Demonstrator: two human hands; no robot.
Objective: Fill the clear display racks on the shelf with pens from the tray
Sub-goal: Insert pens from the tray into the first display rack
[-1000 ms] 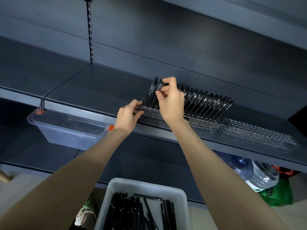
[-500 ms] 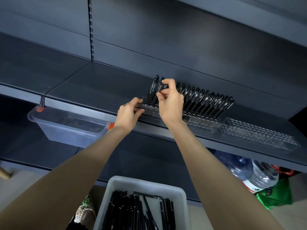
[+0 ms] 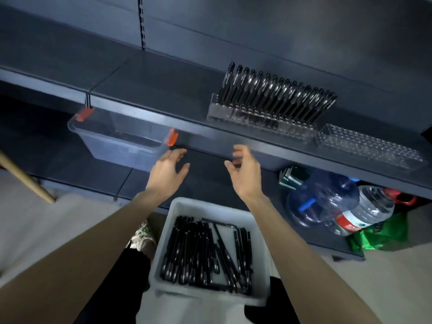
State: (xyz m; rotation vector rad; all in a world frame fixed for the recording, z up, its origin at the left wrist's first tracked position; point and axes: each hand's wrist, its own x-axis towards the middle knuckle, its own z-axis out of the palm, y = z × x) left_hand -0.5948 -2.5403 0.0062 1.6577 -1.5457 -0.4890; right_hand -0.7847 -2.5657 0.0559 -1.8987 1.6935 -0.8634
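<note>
A clear display rack [image 3: 233, 113] stands on the dark shelf [image 3: 163, 90], packed with a row of upright black pens [image 3: 275, 97]. A second clear rack [image 3: 369, 146] to its right holds nothing. Below, a white tray [image 3: 184, 206] carries several loose black pens [image 3: 205, 251]. My left hand [image 3: 167, 171] and my right hand [image 3: 244, 169] hover in front of the shelf's front edge, above the tray, fingers relaxed and holding nothing. Both are below and left of the filled rack.
A clear plastic bin with orange clips [image 3: 121, 141] hangs under the shelf at left. Large water bottles [image 3: 327, 199] and a green bag [image 3: 378, 232] sit on the lower shelf at right. A wooden handle [image 3: 25, 181] leans at far left.
Both hands have let go of the rack and the pen and dropped down below the shelf edge toward the tray. The view has tilted downward.
</note>
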